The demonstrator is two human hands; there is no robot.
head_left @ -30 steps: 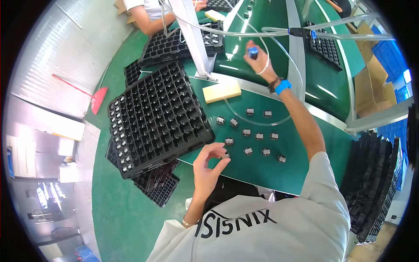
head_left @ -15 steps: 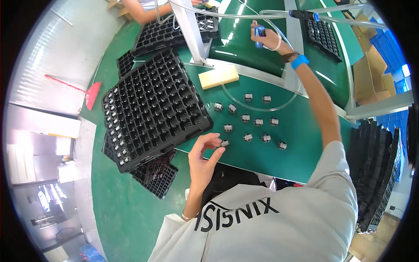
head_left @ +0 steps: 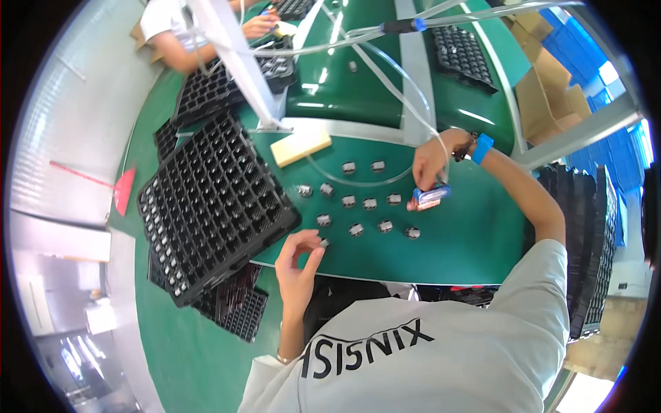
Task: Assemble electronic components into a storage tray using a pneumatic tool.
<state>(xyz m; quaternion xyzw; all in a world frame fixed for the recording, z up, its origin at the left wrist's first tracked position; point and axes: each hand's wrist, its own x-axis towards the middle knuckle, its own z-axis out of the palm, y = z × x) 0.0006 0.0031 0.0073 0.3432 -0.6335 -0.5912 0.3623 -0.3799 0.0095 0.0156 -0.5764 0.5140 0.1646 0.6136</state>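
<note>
My left hand (head_left: 296, 268) is at the bench's near edge, its thumb and fingertips pinching a small silver cylindrical part (head_left: 325, 243). Several similar silver-and-black parts (head_left: 370, 204) lie spread out just beyond it on the green bench top (head_left: 468, 241). Over the bench to the right, my right hand (head_left: 432, 162) points downward, gripping a blue-and-silver handheld tool (head_left: 432, 197) near a clear hose. Left of my left hand is a large black cell tray (head_left: 231, 199), tilted, with a column of silver parts along its left side.
A yellow foam block (head_left: 301, 146) sits at the bench's far edge. Beyond runs a green conveyor belt (head_left: 344, 96) carrying one small part (head_left: 353, 66). A metal post (head_left: 234, 62) and clear hoses cross above. Another person's arm (head_left: 182, 55) works at far left. Stacked black trays (head_left: 575, 241) stand right.
My right hand has come back from over the conveyor to the bench with the tool. A small part now shows on the belt. The view has shifted; my left hand stays at the same part.
</note>
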